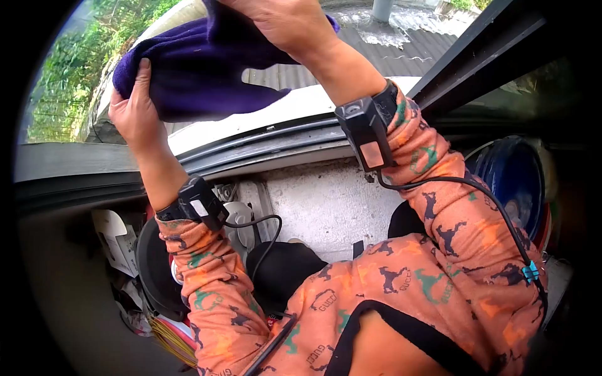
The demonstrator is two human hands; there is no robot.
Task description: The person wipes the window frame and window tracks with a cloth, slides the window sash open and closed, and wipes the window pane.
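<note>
A dark purple cloth (194,78), towel-like and partly blurred, is stretched between my two hands out past the window sill. At its left end, my left hand (139,114) is closed on the edge, thumb on the near side. My right hand (290,28) is higher up at the top edge of the view, gripping the cloth's upper right part; its fingertips are partly cut off by the frame. The lower edge of the cloth hangs loose above the white ledge (235,128).
A window track (269,145) runs below my hands, with a dark frame (480,53) at right. Outside are a corrugated roof (401,53) and greenery. Inside, a blue basin (511,178) stands at right and a black round container (160,269) at left. Cables run from both wrist devices.
</note>
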